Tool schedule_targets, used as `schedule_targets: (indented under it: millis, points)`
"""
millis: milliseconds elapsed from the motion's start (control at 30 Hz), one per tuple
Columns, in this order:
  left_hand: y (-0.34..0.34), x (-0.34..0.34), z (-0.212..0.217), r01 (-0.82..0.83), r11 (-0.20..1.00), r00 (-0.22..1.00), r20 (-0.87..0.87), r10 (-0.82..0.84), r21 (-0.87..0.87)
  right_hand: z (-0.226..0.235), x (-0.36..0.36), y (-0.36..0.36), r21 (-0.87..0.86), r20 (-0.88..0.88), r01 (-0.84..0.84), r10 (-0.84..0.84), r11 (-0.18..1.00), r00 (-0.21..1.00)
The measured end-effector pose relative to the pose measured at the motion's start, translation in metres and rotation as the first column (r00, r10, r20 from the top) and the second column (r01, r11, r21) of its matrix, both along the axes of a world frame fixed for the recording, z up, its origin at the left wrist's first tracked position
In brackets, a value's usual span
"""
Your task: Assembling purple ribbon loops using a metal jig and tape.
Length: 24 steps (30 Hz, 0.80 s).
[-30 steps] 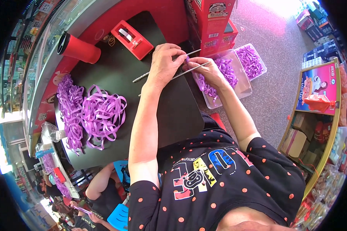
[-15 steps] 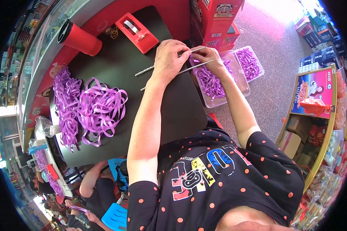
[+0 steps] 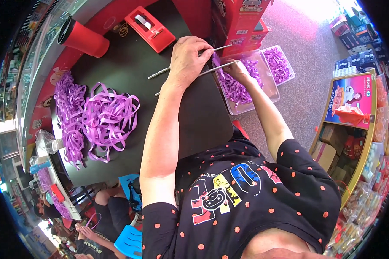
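Note:
My left hand [image 3: 189,58] is bent over two thin metal rods, its thumb and fingers pinched together at a purple ribbon [image 3: 216,61]. The upper metal rod [image 3: 222,48] passes under the hand; the lower metal rod [image 3: 209,71] runs roughly parallel, nearer to me. Both reach past the table's right edge, and what holds them is hidden. My right hand [image 3: 239,72] is beyond that edge, low beside the lower rod's tip. Its fingers are curled and partly hidden. Beneath it a clear plastic box [image 3: 270,93] holds short purple ribbon pieces [image 3: 239,91].
Purple ribbon heaps [image 3: 110,123] lie on the dark table [image 3: 194,125], left. A red tape dispenser [image 3: 150,29] and a red tumbler [image 3: 84,39] stand at the back. Another plastic box [image 3: 291,73] and red cartons [image 3: 240,26] are to the right. Other people [image 3: 95,235] sit lower left.
My right hand has come away from my left fingertips and dropped slightly toward the box. The left hand keeps its pinch. The whole view has shifted a little.

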<state>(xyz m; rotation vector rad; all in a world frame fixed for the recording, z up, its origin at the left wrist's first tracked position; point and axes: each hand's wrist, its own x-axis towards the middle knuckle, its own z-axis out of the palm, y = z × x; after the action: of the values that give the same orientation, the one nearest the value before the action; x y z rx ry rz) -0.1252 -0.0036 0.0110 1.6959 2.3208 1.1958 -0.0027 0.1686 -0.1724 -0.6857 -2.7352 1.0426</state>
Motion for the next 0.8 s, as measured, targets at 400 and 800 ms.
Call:
schedule_targets:
  millis: [400,800]
  points:
    - [0.004,0.0,-0.001,0.018,1.0,0.999,-0.034,-0.018,-0.014,-0.105,0.046,-0.032,-0.704,-0.039,0.226,-0.353,0.674,0.935]
    - [0.003,-0.001,0.0,-0.004,1.0,1.0,-0.017,0.004,-0.017,-0.124,0.043,-0.076,-0.492,-0.179,0.198,-0.321,0.848,0.93]
